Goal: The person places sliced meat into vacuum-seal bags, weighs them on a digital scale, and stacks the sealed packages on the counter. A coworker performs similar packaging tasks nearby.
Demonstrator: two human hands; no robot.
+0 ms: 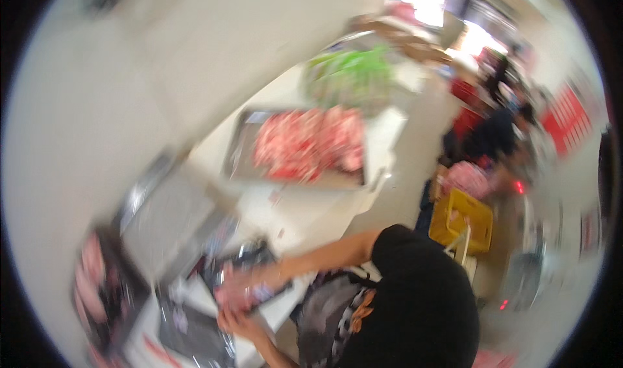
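Motion smears the whole picture. From my black sleeve my right forearm reaches left to my right hand [267,277], which is over a dark, shiny plastic pack [252,256] on the white table. Reddish meat [232,296] appears to lie at that pack, partly under my fingers. Just below it, my left hand [239,324] is at the meat's near edge. Blur hides how the fingers of both hands are bent, and whether they grip anything. Another dark, flat plastic pack or tray [198,334] lies close to my left hand.
A metal tray [243,148] holds a heap of pink-red meat [308,144]; behind it sits a green-and-white bundle [350,76]. An empty-looking grey tray [169,215] and a dark container with pale meat [91,274] stand left. A yellow crate [442,225] and people are at the right.
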